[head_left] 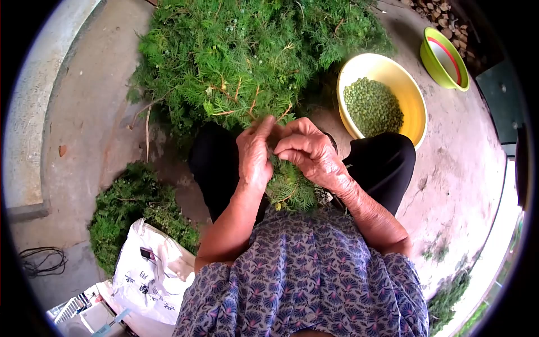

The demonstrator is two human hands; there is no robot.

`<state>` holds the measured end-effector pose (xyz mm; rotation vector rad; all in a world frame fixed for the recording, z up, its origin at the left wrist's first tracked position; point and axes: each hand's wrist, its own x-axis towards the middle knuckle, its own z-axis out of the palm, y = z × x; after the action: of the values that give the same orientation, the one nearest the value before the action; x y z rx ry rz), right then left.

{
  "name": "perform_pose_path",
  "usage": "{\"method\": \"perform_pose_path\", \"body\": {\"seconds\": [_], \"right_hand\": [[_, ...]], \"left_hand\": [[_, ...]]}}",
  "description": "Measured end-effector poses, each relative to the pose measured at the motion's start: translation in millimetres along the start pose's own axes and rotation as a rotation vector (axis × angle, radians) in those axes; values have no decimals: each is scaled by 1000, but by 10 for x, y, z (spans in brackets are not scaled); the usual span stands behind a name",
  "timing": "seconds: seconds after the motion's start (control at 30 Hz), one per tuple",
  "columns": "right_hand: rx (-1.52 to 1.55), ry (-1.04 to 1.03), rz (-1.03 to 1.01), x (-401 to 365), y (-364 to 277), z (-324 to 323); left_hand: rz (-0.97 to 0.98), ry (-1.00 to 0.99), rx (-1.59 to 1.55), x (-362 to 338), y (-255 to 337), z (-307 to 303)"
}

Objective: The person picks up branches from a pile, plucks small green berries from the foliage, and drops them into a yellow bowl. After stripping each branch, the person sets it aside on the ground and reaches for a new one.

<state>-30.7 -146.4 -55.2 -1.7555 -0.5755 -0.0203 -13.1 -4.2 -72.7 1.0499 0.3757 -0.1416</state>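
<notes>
Close together above the lap, both my hands are on a green leafy sprig [292,188] that hangs down between them over the patterned shirt. My left hand [255,151] has its fingers closed around the sprig's upper part. My right hand [311,151] is closed in a pinch beside it, thumb against fingertips; what the fingertips hold is too small to tell. Just beyond the hands lies a large heap of green branches [241,62] with brown twigs toward me. A yellow basin [412,106] with many small green berries [371,106] stands beyond my right knee.
A green basin with a red band [446,59] and chopped wood [446,22] are at the upper right. On the left are a smaller branch pile [123,208], a white sack [149,275], a coiled cable [42,261] and a concrete ledge [33,112].
</notes>
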Motion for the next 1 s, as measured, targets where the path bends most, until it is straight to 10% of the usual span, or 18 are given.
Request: {"method": "perform_pose_path", "body": {"seconds": [0.3,0.43,0.5,0.6,1.0], "right_hand": [[-209,-115,-3,-14,10,-31],[154,196,34,14,135,-10],[428,196,558,80,-67,-128],[455,218,565,27,117,-106],[204,282,538,-48,121,-20]], "left_hand": [[9,-82,34,-3,-19,23],[32,-133,-74,-109,1,171],[-21,-203,-158,-142,38,156],[-177,-415,-322,-50,-20,16],[-190,-193,-156,-48,-106,-3]]}}
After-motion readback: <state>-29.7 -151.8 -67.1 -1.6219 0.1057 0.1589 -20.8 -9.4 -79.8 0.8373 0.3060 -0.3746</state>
